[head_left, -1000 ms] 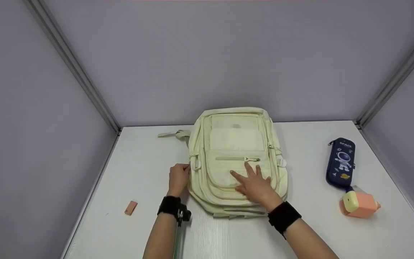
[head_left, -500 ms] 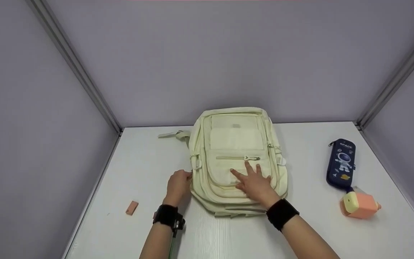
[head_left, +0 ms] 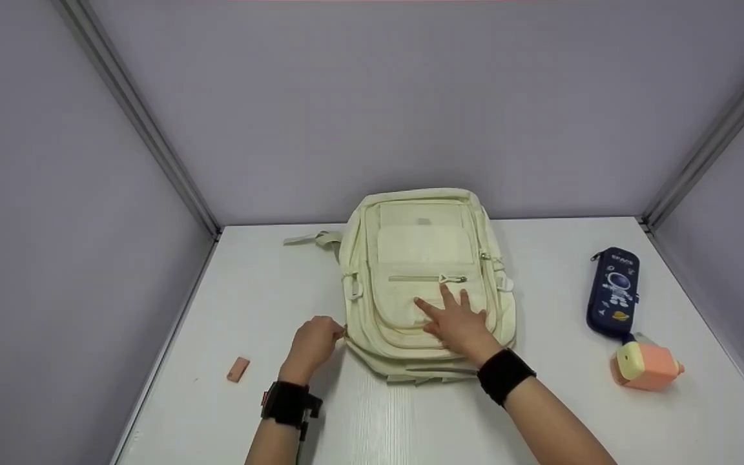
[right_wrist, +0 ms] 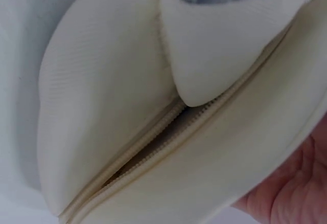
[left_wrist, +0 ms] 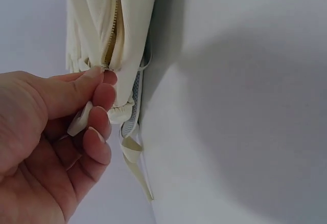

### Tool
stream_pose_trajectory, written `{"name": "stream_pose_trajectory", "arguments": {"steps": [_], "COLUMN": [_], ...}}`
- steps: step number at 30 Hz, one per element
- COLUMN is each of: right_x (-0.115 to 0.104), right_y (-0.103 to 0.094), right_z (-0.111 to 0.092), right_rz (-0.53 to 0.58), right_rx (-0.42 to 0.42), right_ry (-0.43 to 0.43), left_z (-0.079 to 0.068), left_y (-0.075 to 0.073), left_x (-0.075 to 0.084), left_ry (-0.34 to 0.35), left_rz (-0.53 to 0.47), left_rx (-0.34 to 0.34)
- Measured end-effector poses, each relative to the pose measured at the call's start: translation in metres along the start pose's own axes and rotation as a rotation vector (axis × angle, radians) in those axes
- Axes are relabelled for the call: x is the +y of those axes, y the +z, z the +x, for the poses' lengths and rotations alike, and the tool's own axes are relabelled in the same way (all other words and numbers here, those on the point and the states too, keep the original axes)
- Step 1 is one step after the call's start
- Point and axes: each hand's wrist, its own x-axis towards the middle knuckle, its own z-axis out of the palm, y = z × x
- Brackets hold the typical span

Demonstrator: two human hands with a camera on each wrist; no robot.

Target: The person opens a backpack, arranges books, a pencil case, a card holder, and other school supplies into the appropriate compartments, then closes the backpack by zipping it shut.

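Note:
A cream backpack (head_left: 425, 245) lies on the white table, front face up. At its lower left side my left hand (head_left: 312, 342) pinches a zipper pull (left_wrist: 80, 119) between thumb and index finger. The zipper (left_wrist: 113, 27) runs along the bag's side, its brownish teeth showing beyond the fingertips. My right hand (head_left: 461, 328) rests with fingers spread on the front pocket, just below a short zipper with a triangular pull (head_left: 444, 279). The right wrist view shows a parted zipper (right_wrist: 158, 139) with a dark gap, and part of the right palm at the bag's edge.
To the right lies a navy pencil case (head_left: 613, 294) with a space print. Near it is an orange and yellow bottle-shaped thing (head_left: 646, 366). A small orange-brown block (head_left: 238, 369) lies on the left. A loose strap (head_left: 314, 239) extends from the bag's upper left.
My left hand has moved down along the bag's left side toward its bottom corner, pulling the zipper pull with it. The right hand stays spread on the front pocket.

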Motion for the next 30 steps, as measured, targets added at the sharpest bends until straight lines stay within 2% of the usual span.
{"name": "stream_pose_trajectory", "arguments": {"steps": [6,10,15,21,25,30], "right_x": [0.002,0.002,0.000,-0.001,-0.001,-0.001], "right_y": [0.002,0.002,0.002,0.001,-0.002,-0.001], "right_z": [0.001,0.001,0.000,0.000,0.001,0.004], "right_rz": [0.004,0.014,0.040,0.049,0.051,0.027], "right_rx": [0.011,0.018,0.016,0.021,0.013,-0.011], "right_ry": [0.006,0.005,0.003,0.005,0.008,0.020], "left_z": [-0.008,-0.008,-0.007,-0.008,-0.007,-0.006], "left_y": [-0.002,-0.001,0.001,0.000,0.000,0.001], "left_x": [0.011,0.016,0.023,0.031,0.035,0.037], "left_ry": [0.034,0.035,0.075,0.113,0.164,0.211], "left_rz": [-0.017,-0.026,-0.055,-0.084,-0.088,-0.172], "left_rx": [-0.086,-0.116,-0.180,-0.201,-0.209,-0.257]}}
